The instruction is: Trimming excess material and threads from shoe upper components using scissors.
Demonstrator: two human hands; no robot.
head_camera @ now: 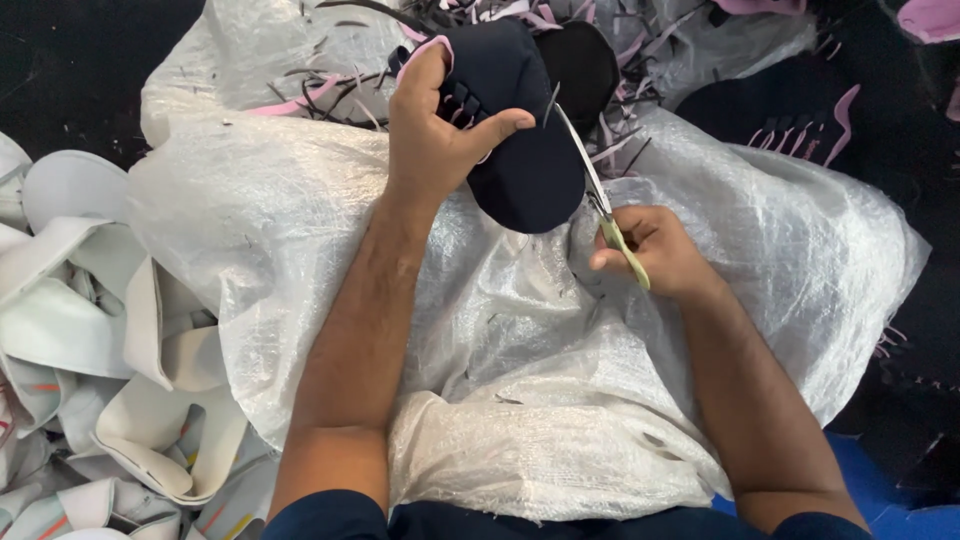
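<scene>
Navy shoe upper (520, 150), pink-edged: clasped firmly in left hand (435, 135). Scissors (600, 200), yellow-handled: gripped by right hand (655, 250), blades at upper's edge. White woven sack (300, 220) beneath both.

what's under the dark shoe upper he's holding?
Under the dark shoe upper lies a clear woven plastic sheet, draped over the lap. What the sheet covers is hidden. Left hand grips the upper; right hand holds scissors.

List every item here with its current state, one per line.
left hand: gripping the dark shoe upper, lifted off the lap
right hand: closed around the scissors, blades at the upper's edge
plastic sheet: spread, crumpled
white soles: piled loosely
trimmings: scattered
</scene>
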